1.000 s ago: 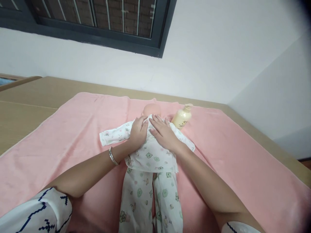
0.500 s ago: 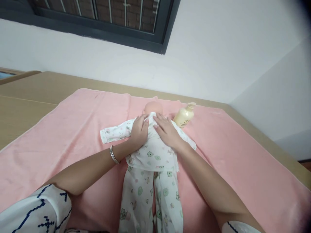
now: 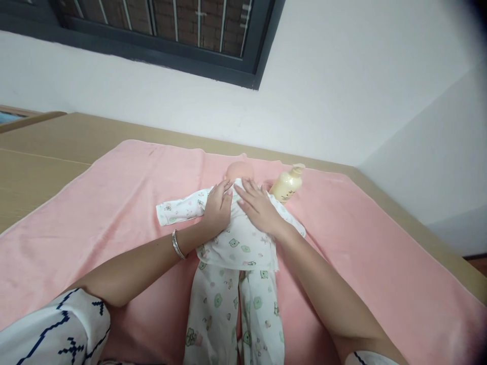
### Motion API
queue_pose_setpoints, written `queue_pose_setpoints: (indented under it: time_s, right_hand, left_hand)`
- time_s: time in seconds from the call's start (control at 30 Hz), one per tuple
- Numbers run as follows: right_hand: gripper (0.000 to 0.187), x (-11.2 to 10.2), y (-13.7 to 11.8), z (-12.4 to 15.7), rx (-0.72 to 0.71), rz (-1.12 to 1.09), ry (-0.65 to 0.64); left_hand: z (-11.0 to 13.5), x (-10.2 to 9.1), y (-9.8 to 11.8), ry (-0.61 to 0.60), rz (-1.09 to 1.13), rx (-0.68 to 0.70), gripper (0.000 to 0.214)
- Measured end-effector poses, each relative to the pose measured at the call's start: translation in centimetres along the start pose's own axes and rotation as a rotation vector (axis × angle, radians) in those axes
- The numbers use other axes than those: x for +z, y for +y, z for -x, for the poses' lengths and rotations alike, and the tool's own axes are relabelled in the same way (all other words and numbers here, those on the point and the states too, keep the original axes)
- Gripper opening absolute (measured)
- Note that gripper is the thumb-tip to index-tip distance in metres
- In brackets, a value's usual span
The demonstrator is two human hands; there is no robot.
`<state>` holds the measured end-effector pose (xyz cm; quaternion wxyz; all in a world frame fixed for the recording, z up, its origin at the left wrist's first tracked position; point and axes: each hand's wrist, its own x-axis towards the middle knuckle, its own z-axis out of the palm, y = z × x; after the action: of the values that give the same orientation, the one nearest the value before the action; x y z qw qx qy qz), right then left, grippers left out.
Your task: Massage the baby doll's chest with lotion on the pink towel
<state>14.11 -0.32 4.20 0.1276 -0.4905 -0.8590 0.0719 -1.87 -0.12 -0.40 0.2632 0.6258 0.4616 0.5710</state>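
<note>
A baby doll (image 3: 239, 172) lies on its back on a pink towel (image 3: 114, 203), dressed in a white printed top (image 3: 238, 243) and matching trousers (image 3: 236, 314). My left hand (image 3: 217, 208) rests flat on the left side of the doll's chest, fingers stretched out toward the collar. My right hand (image 3: 258, 208) lies flat on the right side of the chest, fingers spread. Both hands press on the cloth and hold nothing. A silver bracelet (image 3: 177, 244) circles my left wrist. The doll's left sleeve (image 3: 178, 210) sticks out sideways.
A cream pump bottle (image 3: 287, 185) lies on the towel just right of the doll's head, close to my right hand. The towel covers a tan wooden surface (image 3: 38, 167) against a white wall (image 3: 342, 91). A dark-framed window (image 3: 171, 35) is above.
Both hands have shifted only slightly on the doll's chest, sliding a little up and down near the collar. The camera view has drifted a bit.
</note>
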Motion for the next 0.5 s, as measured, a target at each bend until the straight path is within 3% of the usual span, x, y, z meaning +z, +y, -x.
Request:
queue_pose_setpoints:
  time_s: [0.07, 0.13, 0.2, 0.33, 0.4, 0.5]
  right_hand:
    - [0.060, 0.1, 1.0, -0.2, 0.124, -0.022, 0.032]
    - [0.064, 0.2, 0.4, 0.2, 0.182, 0.023, 0.048]
    - [0.061, 0.0, -1.2, 1.0, 0.108, 0.106, 0.047]
    - [0.050, -0.3, -3.2, 1.7, -0.179, 0.140, -0.007]
    - [0.050, -0.2, -2.3, 1.2, -0.171, 0.072, -0.010]
    - [0.055, 0.3, 0.3, 0.2, -0.036, -0.055, 0.040]
  left_hand:
    - [0.0, 0.1, -0.1, -0.010, -0.007, 0.007, 0.042]
    - [0.0, 0.1, -0.2, -0.007, -0.008, 0.010, 0.042]
    - [0.0, 0.1, -0.2, 0.005, -0.002, 0.016, 0.041]
    - [-0.1, 0.1, -0.2, 0.021, -0.013, 0.002, 0.041]
    - [-0.2, 0.1, -0.3, 0.011, -0.035, 0.006, 0.041]
    - [-0.3, 0.1, -0.3, -0.013, -0.089, 0.060, 0.039]
